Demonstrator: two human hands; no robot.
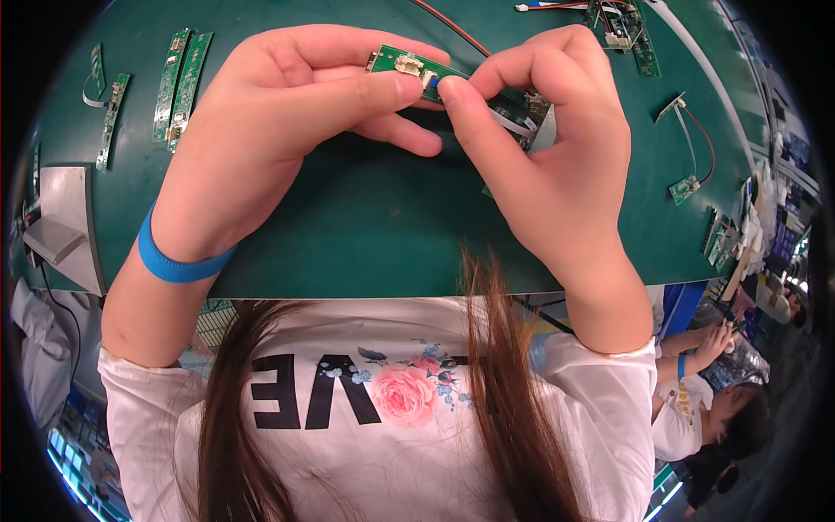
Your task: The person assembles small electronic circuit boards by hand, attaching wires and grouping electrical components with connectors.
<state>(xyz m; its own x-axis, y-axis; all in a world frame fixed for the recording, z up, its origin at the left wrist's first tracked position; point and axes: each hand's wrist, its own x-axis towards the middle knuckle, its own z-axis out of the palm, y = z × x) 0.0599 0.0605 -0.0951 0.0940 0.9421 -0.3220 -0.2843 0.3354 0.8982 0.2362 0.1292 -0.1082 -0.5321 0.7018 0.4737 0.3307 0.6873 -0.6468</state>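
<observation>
My left hand [278, 104] grips a narrow green circuit board [384, 59] between thumb and fingers, above the far part of the table. White connectors sit on the board's upper face. Close against it, my right hand [574, 130] is closed in a pinch, thumb and forefinger at the blue-tipped end of a white ribbon cable [511, 124]. That blue tip meets a small connector on the board; whether it is seated in it I cannot tell. Part of the cable and a darker board behind are hidden by my right fingers.
Green board strips [165, 96] lie at the left, near a smaller board [112, 122] with a ribbon. Wired boards [642, 43] are at the far right, with a cabled pair [684, 189] nearer. A grey metal stand [74, 196] occupies the left edge. Another person [696, 409] works at lower right.
</observation>
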